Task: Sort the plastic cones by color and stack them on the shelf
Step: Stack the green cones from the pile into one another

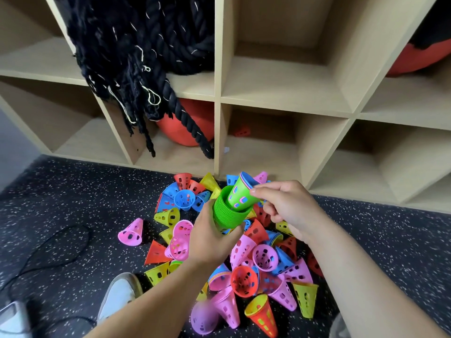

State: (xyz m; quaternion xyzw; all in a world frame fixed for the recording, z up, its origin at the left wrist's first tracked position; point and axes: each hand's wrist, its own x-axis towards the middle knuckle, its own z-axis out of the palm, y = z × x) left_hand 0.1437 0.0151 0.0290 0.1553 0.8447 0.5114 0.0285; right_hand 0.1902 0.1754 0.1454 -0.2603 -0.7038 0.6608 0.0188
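Observation:
My left hand grips a stack of green cones from below, its open end turned up. My right hand pinches a nested bundle with a green cone outermost and pink and blue cones inside, its narrow end set in the mouth of the stack. Under both hands a pile of loose cones in pink, red, blue and yellow covers the floor. The wooden cubby shelf stands just behind the pile. One red cone lies deep in the lower middle cubby.
A thick black rope hangs out of an upper cubby, over a red ball below. Another red ball sits at the upper right. My white shoe and a black cord lie on the speckled floor at the left.

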